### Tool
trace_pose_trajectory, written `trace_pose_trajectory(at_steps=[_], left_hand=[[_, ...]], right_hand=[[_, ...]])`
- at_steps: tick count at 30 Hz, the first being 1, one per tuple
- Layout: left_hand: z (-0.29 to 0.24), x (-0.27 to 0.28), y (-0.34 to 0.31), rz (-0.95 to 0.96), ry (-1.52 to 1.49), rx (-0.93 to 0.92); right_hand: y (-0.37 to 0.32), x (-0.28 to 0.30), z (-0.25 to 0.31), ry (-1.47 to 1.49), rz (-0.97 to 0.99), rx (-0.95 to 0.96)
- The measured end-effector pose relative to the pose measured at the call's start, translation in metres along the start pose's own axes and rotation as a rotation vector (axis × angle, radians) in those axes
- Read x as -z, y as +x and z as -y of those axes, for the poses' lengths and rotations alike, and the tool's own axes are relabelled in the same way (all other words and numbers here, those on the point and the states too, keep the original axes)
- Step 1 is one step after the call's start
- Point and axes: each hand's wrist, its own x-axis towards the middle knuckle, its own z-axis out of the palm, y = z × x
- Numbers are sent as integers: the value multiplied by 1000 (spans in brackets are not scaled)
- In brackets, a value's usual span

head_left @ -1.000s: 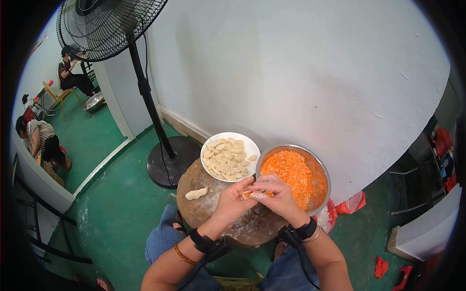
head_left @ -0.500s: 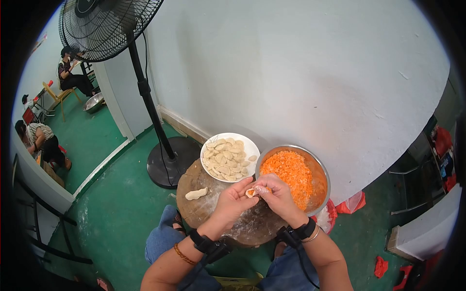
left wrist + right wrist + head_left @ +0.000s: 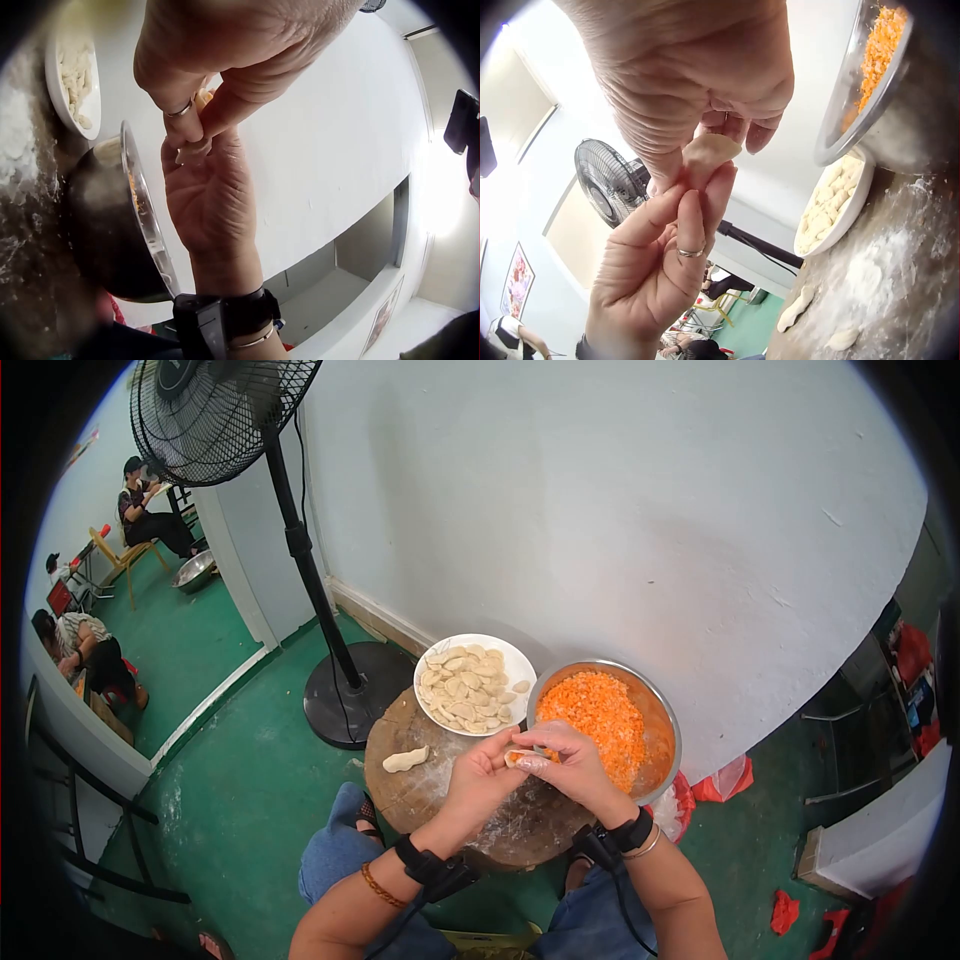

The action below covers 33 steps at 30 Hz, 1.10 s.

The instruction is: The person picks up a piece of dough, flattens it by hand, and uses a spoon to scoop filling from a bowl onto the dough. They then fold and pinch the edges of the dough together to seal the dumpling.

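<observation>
Both hands hold one dumpling (image 3: pixel 711 152) between them, above the floury round wooden block. My left hand (image 3: pixel 480 772) pinches one end between thumb and fingers. With thumb and fingers, my right hand (image 3: pixel 575 760) pinches the wrapper's edge; white residue coats its fingers. A bit of orange filling shows at the dumpling in the head view. Beyond the hands, a white plate (image 3: pixel 521 663) bears many finished dumplings (image 3: pixel 462 685). A steel bowl (image 3: pixel 662 745) of chopped orange-and-white filling (image 3: pixel 595 710) stands to the right.
A strip of dough (image 3: pixel 405 760) lies on the wooden block (image 3: pixel 430 805), with a small dough piece (image 3: pixel 843 339) nearby. A standing fan (image 3: pixel 325 600) is at left, before the wall. Red plastic bags (image 3: pixel 725 780) lie right of the bowl. Two people sit farther left.
My right fingers drew back to the dumpling's near edge, then shifted forward over it again. The left hand stays nearly in place. The fan head has swivelled slightly.
</observation>
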Motion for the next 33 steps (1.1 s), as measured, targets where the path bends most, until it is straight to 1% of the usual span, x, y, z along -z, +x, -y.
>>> trace_pose_trajectory(at_steps=[4,7,8,10,14,16,22,25,29,33], left_hand=[[-2,1,-1,8,20,64],[-1,3,0,17,-23,102],[-2,4,-1,15,-91,121],[-5,6,-1,10,-226,157],[-12,4,0,-52,-316,241],[-13,4,0,-64,-330,264],[-6,6,0,-76,-295,235],[-7,6,-1,-92,-295,254],[-10,6,0,-116,-325,290],[-14,5,-1,-129,-386,287]], right_hand=[[-1,2,-3,-22,42,-19],[0,3,-2,-50,54,-18],[1,3,-2,-63,58,-11],[0,1,-4,-40,12,-27],[-2,-2,-8,16,-57,-30],[-2,-3,-7,34,-52,-47],[-1,-6,-2,-10,-52,-25],[-1,-8,-3,-17,-54,-20],[0,-8,-3,-52,-50,5],[0,-6,-5,-46,-3,-20]])
